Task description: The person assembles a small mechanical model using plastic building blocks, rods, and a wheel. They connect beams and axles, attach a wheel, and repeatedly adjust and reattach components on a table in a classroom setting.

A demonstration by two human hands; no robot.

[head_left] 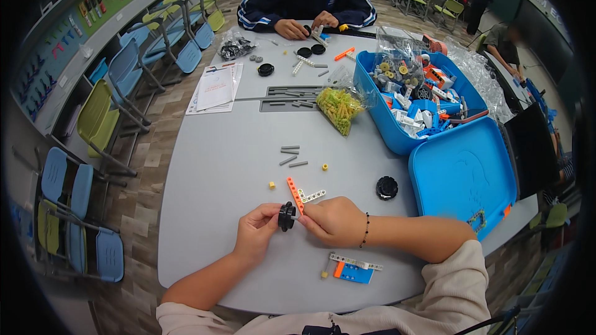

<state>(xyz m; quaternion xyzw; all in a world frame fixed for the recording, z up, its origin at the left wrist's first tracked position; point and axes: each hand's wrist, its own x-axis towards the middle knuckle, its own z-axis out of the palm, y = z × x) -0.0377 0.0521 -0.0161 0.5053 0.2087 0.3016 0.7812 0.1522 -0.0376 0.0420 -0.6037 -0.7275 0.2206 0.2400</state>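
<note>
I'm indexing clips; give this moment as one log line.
Left hand: holds black wheel | Right hand: pinches grey rod at wheel | Table: orange beam, blue bin

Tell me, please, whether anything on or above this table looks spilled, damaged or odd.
Nothing clearly stands out: the black wheel in the left hand shows no visible break. Loose gray rods and small yellow blocks lie scattered nearby, which looks ordinary enough.

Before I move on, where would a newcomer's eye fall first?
Probably on the large bright-blue plastic bin, heaped with mixed building pieces, on the grey table's right side. Next, the clear plastic bag of yellow-green pieces left of it. Then, at the near middle, the black round plastic wheel in the person's left hand, with the right hand pinching a slim grey rod beside it.
</note>
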